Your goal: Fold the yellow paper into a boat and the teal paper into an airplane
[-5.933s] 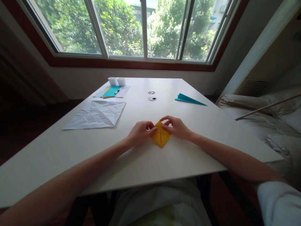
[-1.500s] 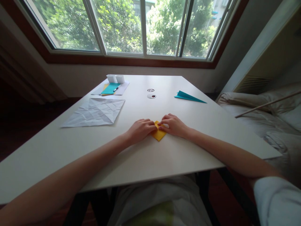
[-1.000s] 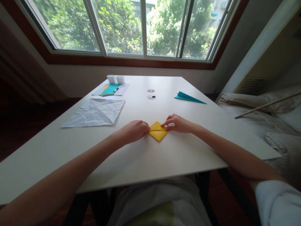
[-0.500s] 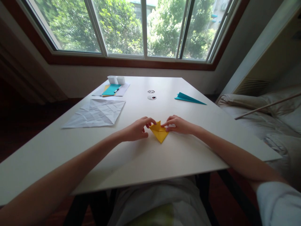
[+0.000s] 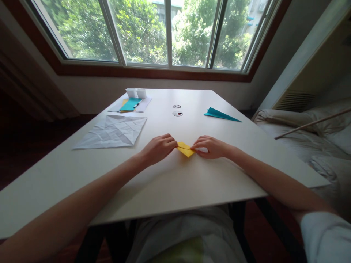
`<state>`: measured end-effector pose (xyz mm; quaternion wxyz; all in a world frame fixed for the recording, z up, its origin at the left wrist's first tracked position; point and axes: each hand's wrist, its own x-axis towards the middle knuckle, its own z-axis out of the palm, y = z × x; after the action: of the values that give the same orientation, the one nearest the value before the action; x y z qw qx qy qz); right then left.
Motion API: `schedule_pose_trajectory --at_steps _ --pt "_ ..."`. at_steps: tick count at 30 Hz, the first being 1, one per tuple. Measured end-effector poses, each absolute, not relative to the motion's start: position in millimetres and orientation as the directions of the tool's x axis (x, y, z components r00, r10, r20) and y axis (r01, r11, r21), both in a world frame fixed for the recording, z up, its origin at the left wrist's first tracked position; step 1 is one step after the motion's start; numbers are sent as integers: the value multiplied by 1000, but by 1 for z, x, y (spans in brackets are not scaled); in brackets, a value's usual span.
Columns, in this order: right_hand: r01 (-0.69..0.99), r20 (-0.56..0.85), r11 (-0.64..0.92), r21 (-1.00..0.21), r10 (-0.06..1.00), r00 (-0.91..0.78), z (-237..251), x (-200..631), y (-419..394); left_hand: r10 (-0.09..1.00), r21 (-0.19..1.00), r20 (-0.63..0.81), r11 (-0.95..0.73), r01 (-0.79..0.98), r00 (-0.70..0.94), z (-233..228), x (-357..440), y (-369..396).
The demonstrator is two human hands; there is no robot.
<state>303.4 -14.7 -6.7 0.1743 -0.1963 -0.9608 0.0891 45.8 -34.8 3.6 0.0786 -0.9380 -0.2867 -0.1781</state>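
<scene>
A small piece of folded yellow paper (image 5: pixel 187 150) is between my hands near the middle of the white table (image 5: pixel 175 190). My left hand (image 5: pixel 160 147) pinches its left corner, fingers closed together. On the opposite side my right hand (image 5: pixel 210 147) grips the right corner between thumb and forefinger. A crease line runs across the paper from one hand to the other. The corners themselves are covered by my fingertips.
To the left lies a creased white sheet (image 5: pixel 115 131). Behind it are teal paper (image 5: pixel 130 104), a pen (image 5: pixel 137 104) and white folded boxes (image 5: pixel 141 93). A teal paper plane (image 5: pixel 221 114) rests at the right. Two round inserts (image 5: pixel 177 113) sit in the tabletop.
My left hand has closed on the left corner of the yellow paper. The upright point at the top no longer shows, and the paper looks flatter and shorter from my side.
</scene>
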Motion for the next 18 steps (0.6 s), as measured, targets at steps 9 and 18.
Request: schedule_pose_trajectory --at_steps 9,18 --pt "399 482 750 -527 650 -587 -3 301 -17 720 436 527 -684 584 451 7 44 -32" --pt "479 235 484 -732 840 -489 -10 298 -12 908 862 46 -247 444 416 -8 49 -23"
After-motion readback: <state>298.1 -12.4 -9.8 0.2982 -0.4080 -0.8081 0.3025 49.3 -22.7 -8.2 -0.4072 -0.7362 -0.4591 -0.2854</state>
